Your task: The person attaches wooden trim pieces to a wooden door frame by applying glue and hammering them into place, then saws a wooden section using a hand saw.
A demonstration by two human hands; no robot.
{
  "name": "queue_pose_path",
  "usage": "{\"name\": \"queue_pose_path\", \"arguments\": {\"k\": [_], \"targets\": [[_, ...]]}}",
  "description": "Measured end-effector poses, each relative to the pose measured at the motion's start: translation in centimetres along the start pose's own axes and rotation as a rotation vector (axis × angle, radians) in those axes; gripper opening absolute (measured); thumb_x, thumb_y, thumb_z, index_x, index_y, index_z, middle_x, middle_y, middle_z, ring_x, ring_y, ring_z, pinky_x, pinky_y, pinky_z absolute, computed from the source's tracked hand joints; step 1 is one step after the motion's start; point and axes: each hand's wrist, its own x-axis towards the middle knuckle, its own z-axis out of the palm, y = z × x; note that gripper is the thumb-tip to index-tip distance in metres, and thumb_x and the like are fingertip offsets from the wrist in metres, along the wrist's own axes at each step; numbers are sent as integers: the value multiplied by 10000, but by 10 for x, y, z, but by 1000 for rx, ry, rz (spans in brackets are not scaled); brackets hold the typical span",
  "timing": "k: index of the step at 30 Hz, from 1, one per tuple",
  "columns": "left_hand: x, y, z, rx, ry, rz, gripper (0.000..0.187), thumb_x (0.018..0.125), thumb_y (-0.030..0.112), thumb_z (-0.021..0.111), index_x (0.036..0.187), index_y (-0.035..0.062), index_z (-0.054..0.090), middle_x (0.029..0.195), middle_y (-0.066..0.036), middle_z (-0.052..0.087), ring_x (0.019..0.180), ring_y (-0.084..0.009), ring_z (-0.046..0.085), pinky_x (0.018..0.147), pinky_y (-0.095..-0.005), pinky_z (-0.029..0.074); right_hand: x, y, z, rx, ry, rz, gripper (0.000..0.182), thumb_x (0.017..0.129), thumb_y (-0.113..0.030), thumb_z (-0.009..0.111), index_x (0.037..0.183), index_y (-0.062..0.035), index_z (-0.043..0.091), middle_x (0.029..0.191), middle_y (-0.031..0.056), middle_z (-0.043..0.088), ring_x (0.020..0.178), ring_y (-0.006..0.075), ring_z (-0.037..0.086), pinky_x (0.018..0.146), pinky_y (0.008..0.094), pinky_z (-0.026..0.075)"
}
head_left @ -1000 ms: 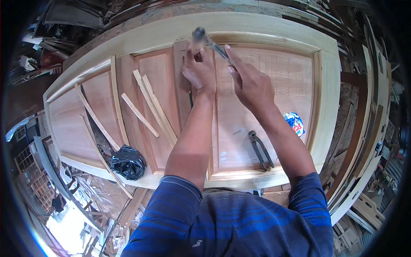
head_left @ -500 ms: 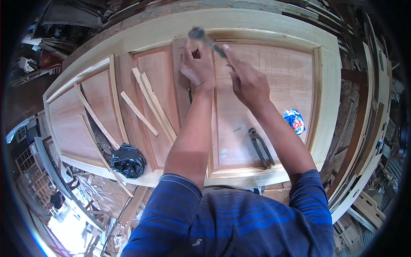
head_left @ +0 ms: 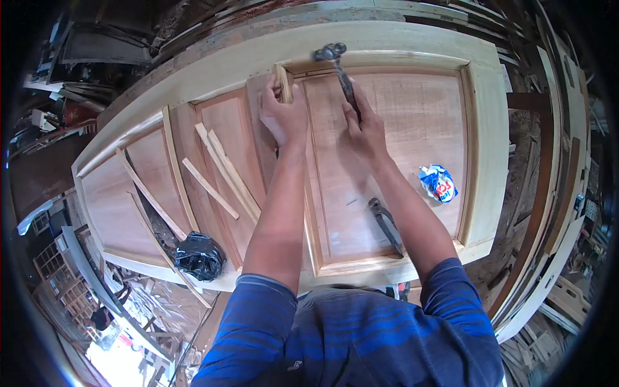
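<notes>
A panelled wooden door (head_left: 480, 213) lies flat before me. My right hand (head_left: 369, 132) grips a hammer (head_left: 347, 90) by its handle, with the dark metal head near the far rail. Left of it, my left hand (head_left: 285, 119) has its fingers and thumb around the top end of a narrow wooden moulding strip (head_left: 284, 82) at the panel's edge. The hammer head is apart from the strip. Any nail at the left fingers is too small to make out. Under my right forearm, dark pincers (head_left: 387, 226) rest on the panel.
Loose thin wooden strips (head_left: 225, 168) lie across the left panels. A black plastic bag (head_left: 198, 257) sits at the near left edge. A blue-and-white packet (head_left: 438, 184) lies on the right panel. Stacked boards (head_left: 558, 187) stand to the right, and a person (head_left: 102, 317) is far off at lower left.
The hammer head has swung right, away from above my left hand. The strip's end now shows between my left fingers. The whole view has shifted slightly.
</notes>
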Motion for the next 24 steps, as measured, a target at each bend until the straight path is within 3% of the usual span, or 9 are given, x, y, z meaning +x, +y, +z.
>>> {"name": "queue_pose_path", "arguments": {"k": [3,6,9,15,24], "targets": [[7,5,-20,420,-134,79,518,813,216,867,1308,135,739,1423,-160,665,1377,-360,597,1176,-534,445,-1,-6,-4,31,-55,142,575,1142,-263,629,1693,-268,465,1255,240,771,1058,330,790,917,426,586],[13,-9,-26,496,-73,312,501,811,270,847,1292,166,753,1540,-146,598,1496,-399,496,1290,-574,315,0,-14,-9,-70,-140,142,577,1140,-254,631,1693,-263,465,1220,231,778,1001,337,786,890,420,584],[10,-19,-16,436,-9,304,496,812,275,839,1289,162,761,1575,-154,600,1538,-427,464,1317,-572,296,0,-10,-5,-99,-118,85,581,1136,-257,638,1692,-281,467,1132,221,786,932,349,782,852,417,585],[14,-30,-14,350,-87,255,564,789,294,923,1308,147,759,1589,-184,620,1583,-447,415,1318,-586,296,-3,-17,-3,-130,-115,83,576,1125,-276,657,1677,-299,492,972,223,761,796,366,737,773,448,571],[14,-31,-15,355,-52,312,582,765,253,953,1301,146,751,1552,-185,655,1572,-448,431,1307,-582,310,-4,-18,-4,-203,-124,20,570,1109,-283,676,1657,-300,519,970,203,762,817,401,736,755,492,573]]}}
